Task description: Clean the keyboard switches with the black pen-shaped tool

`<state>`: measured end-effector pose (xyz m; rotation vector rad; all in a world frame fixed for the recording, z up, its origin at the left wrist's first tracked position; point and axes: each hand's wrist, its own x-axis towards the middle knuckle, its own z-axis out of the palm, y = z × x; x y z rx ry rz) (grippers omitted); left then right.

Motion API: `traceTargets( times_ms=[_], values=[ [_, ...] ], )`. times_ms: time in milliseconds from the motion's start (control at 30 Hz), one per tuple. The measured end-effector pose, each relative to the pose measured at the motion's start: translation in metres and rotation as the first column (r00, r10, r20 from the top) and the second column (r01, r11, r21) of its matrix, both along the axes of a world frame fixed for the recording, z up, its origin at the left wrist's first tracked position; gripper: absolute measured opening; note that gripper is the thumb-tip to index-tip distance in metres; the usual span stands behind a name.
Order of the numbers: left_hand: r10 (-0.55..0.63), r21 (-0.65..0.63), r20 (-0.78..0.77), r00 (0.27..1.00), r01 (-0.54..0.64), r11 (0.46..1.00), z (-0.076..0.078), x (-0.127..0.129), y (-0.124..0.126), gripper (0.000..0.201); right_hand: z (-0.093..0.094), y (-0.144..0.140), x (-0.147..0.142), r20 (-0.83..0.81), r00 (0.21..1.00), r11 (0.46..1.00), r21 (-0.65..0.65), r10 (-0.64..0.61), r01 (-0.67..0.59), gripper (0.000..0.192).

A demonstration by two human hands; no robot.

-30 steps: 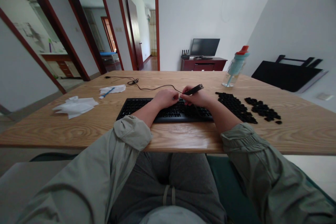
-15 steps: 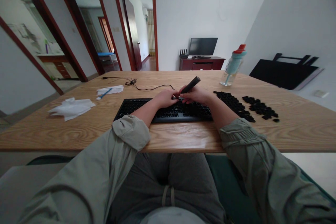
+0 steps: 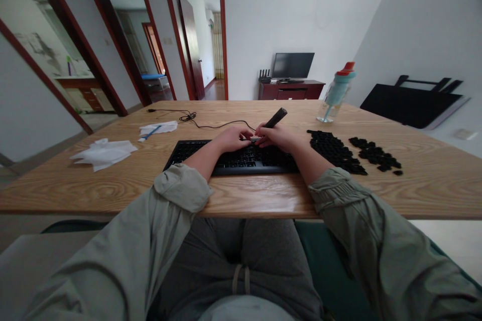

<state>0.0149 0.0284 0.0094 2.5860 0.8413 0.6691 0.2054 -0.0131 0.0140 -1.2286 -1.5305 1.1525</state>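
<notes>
The wooden table point(image 3: 113, 185) carries a black keyboard point(image 3: 196, 153), its right half hidden under both hands. The right hand point(image 3: 280, 136) grips a dark pen-shaped tool point(image 3: 275, 117), tip concealed. The left hand point(image 3: 231, 138) rests on the keys; its grip cannot be determined. Loose keycaps point(image 3: 335, 148) lie right.

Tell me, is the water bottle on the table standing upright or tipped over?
Upright. The water bottle stands on its base on the table, red cap on top.

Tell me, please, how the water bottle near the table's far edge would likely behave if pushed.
The water bottle stands tall and narrow, so a high push would probably tip it. It looks clear plastic, likely light. The wooden table looks smooth, so a low push might slide it.
</notes>
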Motion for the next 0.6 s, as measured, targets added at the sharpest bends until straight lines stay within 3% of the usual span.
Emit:
traceTargets(
  times_ms=[167,600],
  values=[
    [0.044,0.018,-0.057,0.997,-0.043,0.999,0.004,-0.003,-0.003,0.025,0.004,0.002,-0.007,0.103,0.993,0.998,0.013,-0.057,0.056,0.006],
    [0.095,0.087,-0.125,0.988,-0.085,0.993,0.002,-0.004,0.002,0.027,0.004,0.006,-0.015,0.27,0.961,0.997,0.061,-0.064,0.05,0.012]
  ],
)
